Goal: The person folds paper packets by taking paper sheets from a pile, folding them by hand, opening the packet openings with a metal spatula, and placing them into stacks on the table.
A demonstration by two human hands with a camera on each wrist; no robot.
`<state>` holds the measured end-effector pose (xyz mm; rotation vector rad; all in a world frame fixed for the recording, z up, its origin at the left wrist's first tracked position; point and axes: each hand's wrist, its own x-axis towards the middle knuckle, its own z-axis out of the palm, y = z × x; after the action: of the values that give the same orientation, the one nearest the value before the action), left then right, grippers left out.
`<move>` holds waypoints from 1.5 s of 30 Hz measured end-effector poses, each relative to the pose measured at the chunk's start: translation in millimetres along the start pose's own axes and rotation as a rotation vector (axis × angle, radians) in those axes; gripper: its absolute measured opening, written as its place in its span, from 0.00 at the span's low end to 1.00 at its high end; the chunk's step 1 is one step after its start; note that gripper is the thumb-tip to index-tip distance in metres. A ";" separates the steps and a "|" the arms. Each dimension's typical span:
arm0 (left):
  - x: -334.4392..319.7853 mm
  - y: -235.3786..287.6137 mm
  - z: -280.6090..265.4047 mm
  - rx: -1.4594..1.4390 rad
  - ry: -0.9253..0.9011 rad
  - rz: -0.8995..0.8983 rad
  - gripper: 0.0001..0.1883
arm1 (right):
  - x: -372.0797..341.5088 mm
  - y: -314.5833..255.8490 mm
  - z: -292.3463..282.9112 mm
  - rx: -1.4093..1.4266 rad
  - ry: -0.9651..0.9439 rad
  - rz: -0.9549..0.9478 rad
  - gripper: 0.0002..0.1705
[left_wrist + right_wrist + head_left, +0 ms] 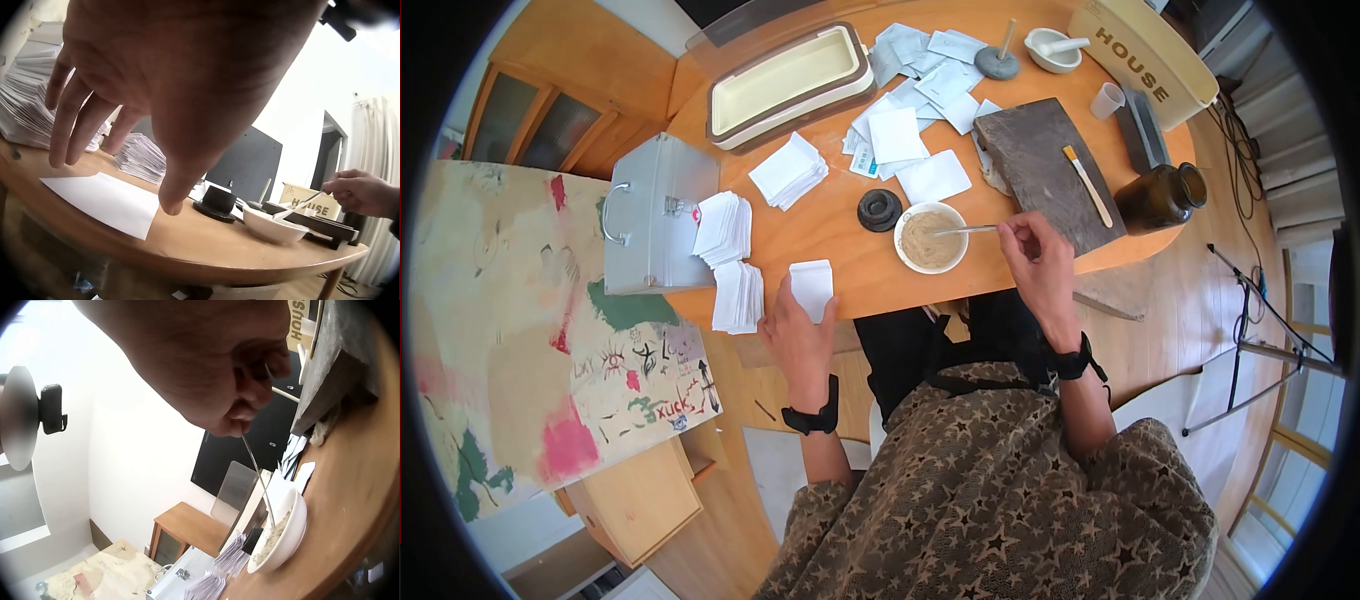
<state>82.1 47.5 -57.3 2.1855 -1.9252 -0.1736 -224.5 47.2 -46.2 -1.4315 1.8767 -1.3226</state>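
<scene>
A single white packet (811, 288) lies at the table's near edge, and the left hand (798, 338) is over it with fingers spread; the left wrist view shows the thumb and fingers around the packet (106, 203). The right hand (1040, 268) pinches a thin metal spoon (968, 230) whose far end rests in the powder of a white bowl (930, 268). In the right wrist view the spoon (257, 469) slants down into the bowl (294, 534). Tan powder (922, 238) fills part of the bowl.
Stacks of white packets (738, 298) stand beside a silver case (662, 210). A black round lid (879, 210) is left of the bowl. Behind lie loose packets (898, 135) and a cream tray (790, 85). At right are a dark board with a brush (1088, 185) and a brown jar (1152, 202).
</scene>
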 end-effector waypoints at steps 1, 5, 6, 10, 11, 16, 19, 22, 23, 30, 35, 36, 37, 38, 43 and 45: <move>-0.1 0.1 0.0 0.001 0.006 0.005 0.39 | 0.3 0.2 1.3 -0.012 -0.002 -0.005 0.07; 1.7 -3.6 -0.4 0.011 0.033 0.049 0.36 | 1.7 -1.7 2.0 -0.032 -0.020 0.001 0.09; 2.6 -3.7 -1.8 0.012 0.032 0.050 0.36 | 1.9 -0.5 2.4 -0.032 -0.019 0.001 0.09; 10.5 0.0 -12.4 0.004 0.054 0.114 0.32 | 2.2 2.9 5.3 -0.043 -0.028 0.000 0.09; 13.2 1.3 -14.6 -0.002 0.051 0.125 0.31 | 1.9 2.7 5.6 -0.032 -0.031 0.007 0.09; 31.4 10.7 -28.0 0.005 0.095 0.186 0.30 | 1.9 1.2 3.7 -0.031 -0.028 0.019 0.09; 48.2 16.8 -41.0 0.011 0.132 0.221 0.29 | 2.2 1.7 3.2 -0.020 -0.020 0.022 0.09; 66.2 20.9 -53.8 0.023 0.182 0.277 0.28 | 2.3 3.6 3.4 -0.024 -0.020 0.015 0.09; 71.8 22.3 -57.5 0.030 0.195 0.301 0.27 | 2.1 4.2 3.6 -0.036 -0.030 0.009 0.09; 111.6 28.9 -65.3 0.043 0.139 0.320 0.27 | 2.2 1.4 -0.1 0.010 -0.003 0.016 0.09; 148.2 19.4 -53.2 0.038 0.020 0.324 0.30 | 1.0 3.6 -3.0 -0.002 0.014 -0.024 0.09; 155.5 18.7 -52.0 0.040 0.022 0.324 0.30 | 0.9 3.3 -3.5 0.000 0.015 -0.025 0.09; 163.0 18.2 -50.7 0.026 -0.014 0.342 0.32 | 1.0 2.7 -4.3 -0.002 0.011 -0.032 0.09; 169.6 17.5 -49.3 0.013 -0.052 0.360 0.34 | 0.6 2.1 -5.3 -0.005 0.006 -0.039 0.09; 200.8 14.1 -41.1 0.046 -0.134 0.436 0.37 | -0.4 0.4 -8.7 0.018 0.023 -0.045 0.08; 213.6 10.6 -35.8 0.054 -0.192 0.416 0.39 | -0.9 -0.2 -10.2 0.031 0.028 -0.040 0.08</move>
<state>108.7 -161.8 -7.5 1.7996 -2.4657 -0.2692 -232.1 52.4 -41.6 -1.4490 1.8466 -1.3915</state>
